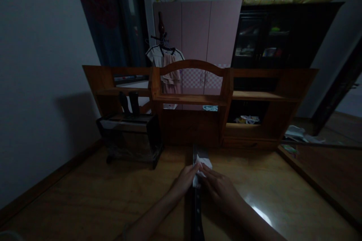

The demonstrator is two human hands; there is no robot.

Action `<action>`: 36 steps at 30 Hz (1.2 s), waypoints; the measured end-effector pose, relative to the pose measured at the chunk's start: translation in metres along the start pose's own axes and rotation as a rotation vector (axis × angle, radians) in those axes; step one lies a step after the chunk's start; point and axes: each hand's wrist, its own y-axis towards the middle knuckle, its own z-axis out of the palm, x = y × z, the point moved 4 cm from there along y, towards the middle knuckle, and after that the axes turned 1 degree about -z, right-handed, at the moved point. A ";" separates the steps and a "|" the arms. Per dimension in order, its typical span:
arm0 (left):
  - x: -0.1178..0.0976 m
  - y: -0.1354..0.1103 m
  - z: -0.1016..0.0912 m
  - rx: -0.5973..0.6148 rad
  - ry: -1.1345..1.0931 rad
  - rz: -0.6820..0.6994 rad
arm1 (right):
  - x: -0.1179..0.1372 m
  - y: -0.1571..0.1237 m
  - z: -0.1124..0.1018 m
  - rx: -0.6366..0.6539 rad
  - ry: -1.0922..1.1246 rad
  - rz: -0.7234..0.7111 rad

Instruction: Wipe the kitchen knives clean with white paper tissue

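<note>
A large knife lies lengthwise on the wooden tabletop point(113, 196), its dark handle point(197, 211) toward me and its wide blade point(199, 151) pointing away. A crumpled white cloth or tissue point(204, 162) sits over the blade. My left hand point(184, 181) has its fingers closed on the cloth from the left. From the right, my right hand point(221, 189) presses its fingers on the same cloth and blade. The part of the blade under the hands is hidden.
A wooden shelf unit point(192, 99) stands along the table's far edge. A dark rack point(130, 128) with two dark handles sticking up sits at the back left. Behind are a pink wardrobe point(198, 30), hanging clothes and a dark cabinet point(268, 37). The room is dim.
</note>
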 end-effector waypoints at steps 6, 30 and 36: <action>0.000 -0.001 0.002 0.023 -0.023 0.004 | -0.021 0.000 0.001 -0.035 -0.028 0.078; -0.018 -0.016 0.007 0.088 0.215 0.022 | -0.028 -0.003 0.007 -0.129 -0.048 0.074; -0.015 -0.015 0.006 0.098 0.191 -0.007 | -0.025 -0.002 0.006 -0.097 -0.045 0.063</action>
